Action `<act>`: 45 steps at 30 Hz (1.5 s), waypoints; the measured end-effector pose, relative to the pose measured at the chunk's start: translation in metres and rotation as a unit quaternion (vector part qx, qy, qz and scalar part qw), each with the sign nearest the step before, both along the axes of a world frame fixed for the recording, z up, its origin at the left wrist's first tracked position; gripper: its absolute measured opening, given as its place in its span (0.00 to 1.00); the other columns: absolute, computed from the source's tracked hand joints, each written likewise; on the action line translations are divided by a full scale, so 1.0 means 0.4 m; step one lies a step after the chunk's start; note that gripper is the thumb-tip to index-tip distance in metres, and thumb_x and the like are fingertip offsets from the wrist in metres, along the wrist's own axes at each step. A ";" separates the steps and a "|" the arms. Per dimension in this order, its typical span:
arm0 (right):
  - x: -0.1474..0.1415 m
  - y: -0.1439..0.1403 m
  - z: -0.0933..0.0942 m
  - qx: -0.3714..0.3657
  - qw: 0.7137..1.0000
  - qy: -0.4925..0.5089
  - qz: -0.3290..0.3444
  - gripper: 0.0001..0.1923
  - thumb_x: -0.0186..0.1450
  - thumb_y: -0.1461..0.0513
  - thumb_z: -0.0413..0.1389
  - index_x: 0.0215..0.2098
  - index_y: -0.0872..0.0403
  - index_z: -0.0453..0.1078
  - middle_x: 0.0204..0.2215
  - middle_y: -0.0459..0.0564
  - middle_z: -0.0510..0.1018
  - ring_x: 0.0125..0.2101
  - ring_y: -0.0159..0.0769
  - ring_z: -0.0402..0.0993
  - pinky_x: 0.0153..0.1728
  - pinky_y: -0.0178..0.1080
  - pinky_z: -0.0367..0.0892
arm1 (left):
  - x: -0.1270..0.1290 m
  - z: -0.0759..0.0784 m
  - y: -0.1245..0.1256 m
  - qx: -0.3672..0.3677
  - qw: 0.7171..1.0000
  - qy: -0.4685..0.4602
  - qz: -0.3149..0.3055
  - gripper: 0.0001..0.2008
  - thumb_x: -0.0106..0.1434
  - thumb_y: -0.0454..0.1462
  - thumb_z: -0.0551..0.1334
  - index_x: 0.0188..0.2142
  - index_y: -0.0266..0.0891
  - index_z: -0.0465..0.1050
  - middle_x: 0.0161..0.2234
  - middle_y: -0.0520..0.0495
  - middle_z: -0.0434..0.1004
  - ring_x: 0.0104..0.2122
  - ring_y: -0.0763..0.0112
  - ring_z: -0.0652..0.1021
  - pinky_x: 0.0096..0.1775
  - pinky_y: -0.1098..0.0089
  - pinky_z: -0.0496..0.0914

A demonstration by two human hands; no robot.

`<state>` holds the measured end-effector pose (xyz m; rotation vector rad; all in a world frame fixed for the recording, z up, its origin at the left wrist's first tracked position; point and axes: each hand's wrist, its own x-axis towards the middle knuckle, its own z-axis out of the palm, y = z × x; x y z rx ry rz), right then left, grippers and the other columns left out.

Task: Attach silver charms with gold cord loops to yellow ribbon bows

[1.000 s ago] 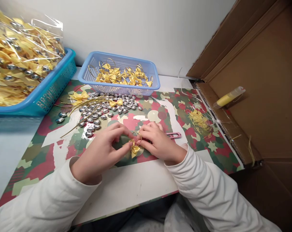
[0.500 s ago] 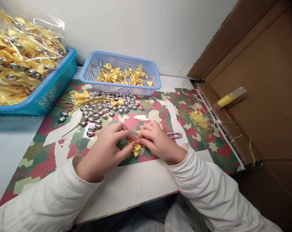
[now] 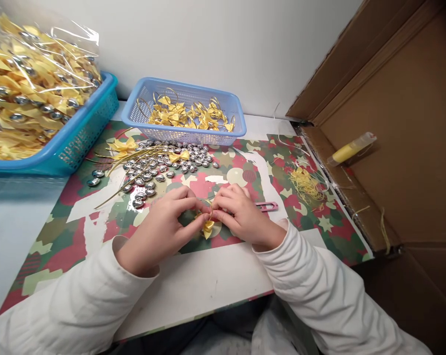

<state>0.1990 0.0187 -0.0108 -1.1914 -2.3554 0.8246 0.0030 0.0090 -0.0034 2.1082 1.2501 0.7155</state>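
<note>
Low over the patterned sheet, my left hand (image 3: 171, 222) and my right hand (image 3: 241, 214) meet fingertip to fingertip. Both are closed in a pinch on a small yellow ribbon bow (image 3: 208, 230), whose lower loop hangs out below the fingers. A thin gold cord (image 3: 208, 201) curves up just above the fingertips; which hand grips the cord is hidden. Beside my right hand, partly under it, lies a pink thread cutter (image 3: 269, 206). Silver bells (image 3: 149, 177) are spread beyond my left hand, with loose gold cords (image 3: 128, 162) and another yellow bow (image 3: 179, 157) on top.
At the back stands a blue basket (image 3: 184, 134) of corded bows. A larger blue basket (image 3: 85, 130) at left carries a clear bag (image 3: 34, 84) of bows with bells. Yellow thread scraps (image 3: 306, 185) lie at right, near a cardboard wall (image 3: 403, 123) with a yellow tube (image 3: 352, 149).
My left fingertips have shifted slightly over the bow, covering more of its left side. My right hand stays almost where it was.
</note>
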 end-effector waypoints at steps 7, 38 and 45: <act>0.003 0.001 -0.003 0.014 1.000 0.007 -0.009 0.09 0.70 0.66 0.50 0.31 0.52 0.66 0.37 0.47 0.75 0.42 0.39 0.63 0.48 0.46 0.56 | -0.004 -0.004 -0.001 -0.001 1.000 0.021 -0.006 0.11 0.62 0.40 0.58 0.27 0.39 0.75 0.27 0.49 0.68 0.29 0.67 0.71 0.31 0.68 0.63; 0.013 0.005 0.008 -0.021 0.995 -0.064 0.075 0.16 0.72 0.62 0.44 0.26 0.54 0.58 0.28 0.44 0.73 0.36 0.36 0.60 0.41 0.43 0.48 | 0.002 -0.019 0.000 0.013 0.999 0.034 -0.006 0.09 0.59 0.37 0.57 0.24 0.39 0.71 0.24 0.50 0.68 0.28 0.68 0.69 0.30 0.69 0.61; 0.028 0.011 0.009 0.014 0.996 -0.053 0.072 0.13 0.69 0.66 0.44 0.25 0.54 0.56 0.25 0.45 0.69 0.33 0.35 0.58 0.39 0.41 0.48 | 0.003 -0.027 -0.001 0.049 0.998 0.040 -0.024 0.08 0.56 0.33 0.56 0.21 0.40 0.66 0.23 0.51 0.67 0.27 0.69 0.68 0.30 0.70 0.61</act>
